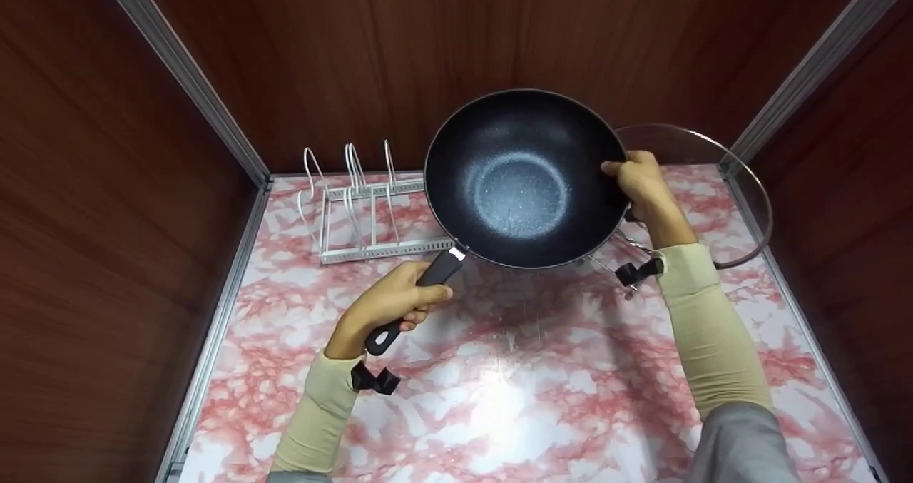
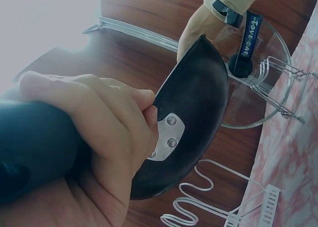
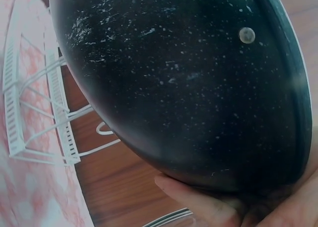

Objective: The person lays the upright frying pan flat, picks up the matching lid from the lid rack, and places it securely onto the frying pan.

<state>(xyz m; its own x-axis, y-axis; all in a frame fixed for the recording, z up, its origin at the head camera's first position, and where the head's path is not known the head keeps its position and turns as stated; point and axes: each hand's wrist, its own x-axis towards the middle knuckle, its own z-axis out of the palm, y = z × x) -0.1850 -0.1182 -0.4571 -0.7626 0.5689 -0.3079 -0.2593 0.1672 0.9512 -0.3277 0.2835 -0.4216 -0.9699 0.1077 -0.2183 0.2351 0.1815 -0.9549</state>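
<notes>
A black wok (image 1: 521, 190) with a pale speckled ring on its bottom is held up off the table, its inside facing me. My left hand (image 1: 396, 299) grips its black handle (image 1: 440, 267), fingers wrapped round it. At the opposite side my right hand (image 1: 644, 183) grips the rim, thumb on the inside; in the right wrist view its fingers (image 3: 198, 199) lie against the speckled underside. Behind the wok, a white slotted rack (image 1: 389, 250) with wire loops stands on the table, its right part hidden.
A glass lid (image 1: 764, 215) stands tilted at the right, behind my right hand. The left wrist view shows its black handle (image 2: 242, 65) and a wire stand (image 2: 271, 70) by it. Brown wooden panels (image 1: 321, 55) enclose the red-and-white marbled table (image 1: 442, 412).
</notes>
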